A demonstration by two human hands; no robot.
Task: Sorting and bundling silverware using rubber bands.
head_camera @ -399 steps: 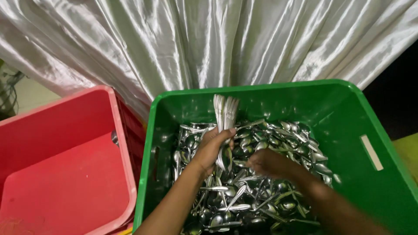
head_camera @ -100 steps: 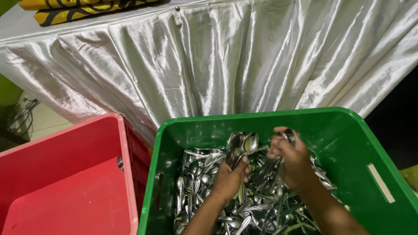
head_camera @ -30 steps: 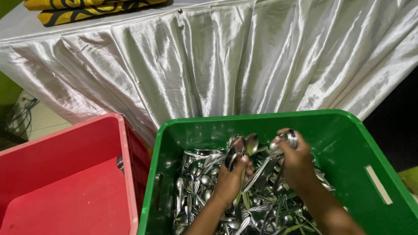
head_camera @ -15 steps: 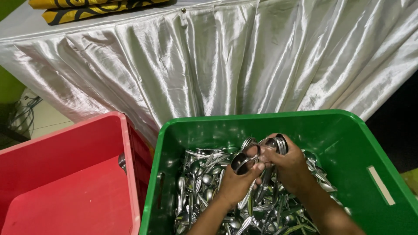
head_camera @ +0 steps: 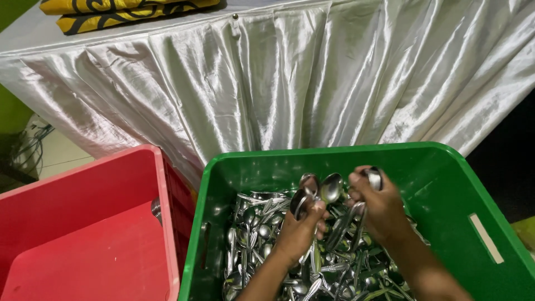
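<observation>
1. Both hands work inside the green crate (head_camera: 446, 167). Our left hand (head_camera: 298, 234) is clamped on a small bunch of spoons (head_camera: 315, 189), bowls up, standing above the pile.
2. Our right hand (head_camera: 382, 209) is closed on a single spoon (head_camera: 373, 178), held just beside the bunch, its bowl showing above the fingers.
3. Both hands sit close together, near the middle of the crate and toward its far wall.
4. Under them lies a deep heap of loose cutlery (head_camera: 262, 234), mostly spoons, tangled in every direction and covering the crate floor.
5. Left of the green crate stands a red crate (head_camera: 83, 245), touching or nearly touching it. Its floor shows bare; one small metal piece (head_camera: 156, 207) shows at its right wall, too small to tell what it is.
6. Behind both crates hangs a shiny white cloth (head_camera: 312, 83) draped over a surface, with yellow-and-black folded fabric (head_camera: 111, 8) lying on top.
7. We judge the sorting barely begun: only a handful is gathered in the left hand, nearly the whole heap is left, and the red crate holds next to nothing.
</observation>
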